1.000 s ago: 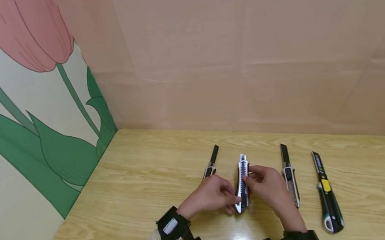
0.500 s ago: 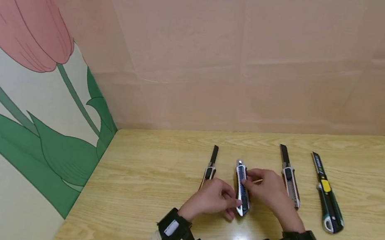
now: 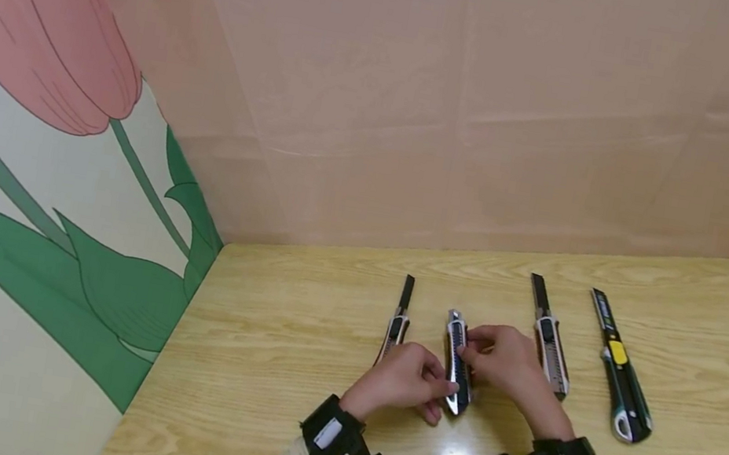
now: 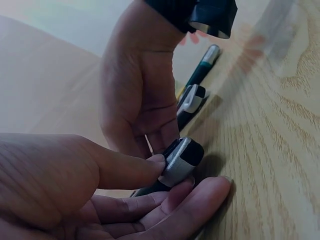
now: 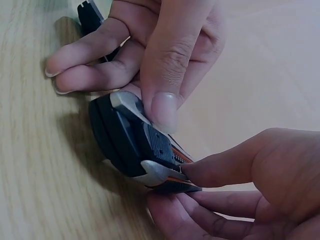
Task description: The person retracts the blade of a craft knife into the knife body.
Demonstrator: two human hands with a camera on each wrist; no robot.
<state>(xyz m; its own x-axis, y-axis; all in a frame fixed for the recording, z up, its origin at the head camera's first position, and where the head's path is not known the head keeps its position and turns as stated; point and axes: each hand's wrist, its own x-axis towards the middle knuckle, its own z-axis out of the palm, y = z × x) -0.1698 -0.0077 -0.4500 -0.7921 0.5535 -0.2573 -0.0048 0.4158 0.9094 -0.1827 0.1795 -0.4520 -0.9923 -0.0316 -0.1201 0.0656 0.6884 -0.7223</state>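
Note:
A silver and black utility knife is between my two hands near the middle of the table, its narrow tip pointing away. My left hand pinches its near end; the left wrist view shows the thumb on top of the silver and black butt with fingers beneath. Farther up the body, my right hand pinches the knife from the right side. In the right wrist view the knife's rounded end stands slightly tilted close above the wood, orange strips showing along its slot. No long blade shows from it.
A smaller knife with a black blade lies left, partly behind my left hand. Right of my right hand lie a silver knife with its black blade out and a black-green knife with a yellow slider. A pink-beige cloth hangs behind the table.
Both hands and the utility knife have shifted a little toward the near side of the table. More of the small left knife shows now. The other knives have stayed put.

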